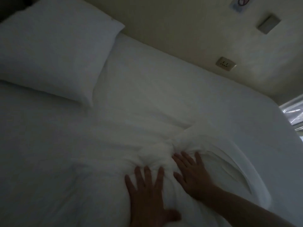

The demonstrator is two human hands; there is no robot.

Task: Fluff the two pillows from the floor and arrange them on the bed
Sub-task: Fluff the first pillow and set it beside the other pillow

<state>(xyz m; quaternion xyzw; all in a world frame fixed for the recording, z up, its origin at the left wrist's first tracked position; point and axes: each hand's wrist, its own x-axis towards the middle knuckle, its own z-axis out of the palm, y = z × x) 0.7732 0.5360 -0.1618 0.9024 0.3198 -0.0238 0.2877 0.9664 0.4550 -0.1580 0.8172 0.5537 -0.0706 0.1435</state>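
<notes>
Both hands, left (147, 194) and right (195, 176), flat, fingers spread, pressing second pillow (213, 161). Its long axis runs up-right; placed pillow (54, 51) far left; gap beside it.

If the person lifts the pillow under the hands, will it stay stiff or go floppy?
Probably floppy: the pillow under the hands bunches into creases where the left hand and right hand press flat. Likely light and soft, since it dents deeply. It should not roll; it lies flat on the bed.
</notes>
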